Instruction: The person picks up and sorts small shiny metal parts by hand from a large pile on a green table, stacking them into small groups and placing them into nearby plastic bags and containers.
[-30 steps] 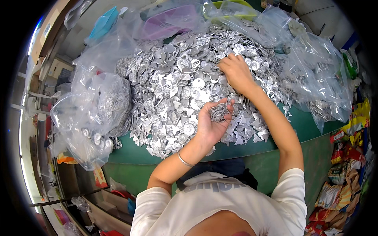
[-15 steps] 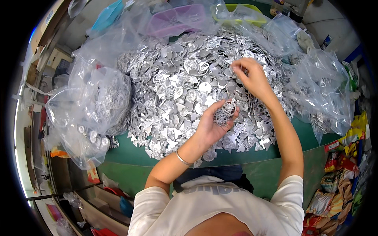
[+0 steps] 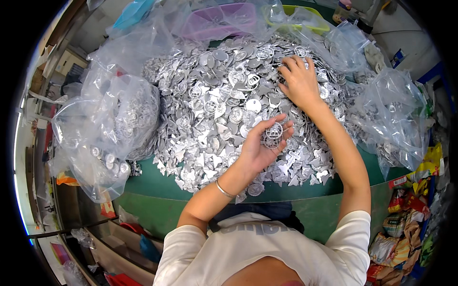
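Note:
A big heap of small silver metal pieces (image 3: 214,105) covers the green table (image 3: 157,183). My left hand (image 3: 265,143) is held palm up above the near side of the heap, fingers curled around a small stack of round openwork silver pieces (image 3: 273,135). My right hand (image 3: 299,81) lies palm down on the far right of the heap, fingertips spread on the pieces there. A thin bracelet (image 3: 223,189) circles my left wrist.
Clear plastic bags with more silver pieces sit to the left (image 3: 107,128) and right (image 3: 396,119) of the heap. A purple basket (image 3: 217,19) and a yellow-green basket (image 3: 298,16) stand behind it. Colourful packets (image 3: 405,224) lie low on the right.
My right hand has shifted right and farther back across the heap. My left hand stays in place with the stack of round pieces in its palm.

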Tool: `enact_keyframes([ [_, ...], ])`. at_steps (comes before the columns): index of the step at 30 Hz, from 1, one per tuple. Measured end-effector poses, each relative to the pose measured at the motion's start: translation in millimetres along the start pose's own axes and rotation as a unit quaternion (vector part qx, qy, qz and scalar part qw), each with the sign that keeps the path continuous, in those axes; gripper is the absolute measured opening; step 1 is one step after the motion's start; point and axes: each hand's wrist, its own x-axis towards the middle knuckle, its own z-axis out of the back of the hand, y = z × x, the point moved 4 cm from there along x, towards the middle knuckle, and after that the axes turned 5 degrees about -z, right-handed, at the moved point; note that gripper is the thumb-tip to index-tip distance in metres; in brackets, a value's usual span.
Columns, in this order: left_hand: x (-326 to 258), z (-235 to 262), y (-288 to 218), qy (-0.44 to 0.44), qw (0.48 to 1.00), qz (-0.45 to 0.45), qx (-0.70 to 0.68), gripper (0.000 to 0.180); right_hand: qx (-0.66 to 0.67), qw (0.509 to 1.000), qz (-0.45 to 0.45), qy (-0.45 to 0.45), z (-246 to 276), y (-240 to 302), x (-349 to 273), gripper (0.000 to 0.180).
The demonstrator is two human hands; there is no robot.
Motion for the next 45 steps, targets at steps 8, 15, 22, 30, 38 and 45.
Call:
enact_keyframes([
  [8, -2.8, -9.9, -5.1, 0.007, 0.999, 0.001, -0.039, 0.033, -0.01, 0.998, -0.03, -0.05, 1.3, -2.3, -4.9, 0.023],
  [15, 3.2, 2.3, -2.2, 0.011, 0.998, 0.019, -0.066, 0.03, 0.126, 0.975, -0.078, -0.165, 19.0, -21.1, -16.9, 0.012],
  [22, 4.6, -4.0, -3.7, -0.023, 0.997, 0.004, -0.072, 0.03, 0.184, 0.966, -0.126, -0.131, 17.2, -23.7, -24.9, 0.016],
  [30, 10.8, -0.6, -3.7, 0.006, 0.995, 0.017, -0.097, 0.027, 0.272, 0.941, -0.171, -0.109, 18.7, -14.1, -12.9, 0.013],
  [38, 8.1, -8.0, -13.1, -0.06, 0.996, -0.05, -0.034, 0.032, 0.501, 0.838, -0.144, 0.16, 33.9, 9.9, -25.1, 0.02],
  [45, 17.1, 4.5, -11.9, 0.088, 0.991, 0.024, -0.096, 0.02, 0.057, 0.976, -0.186, -0.097, -2.6, -78.6, 34.0, 0.025],
])
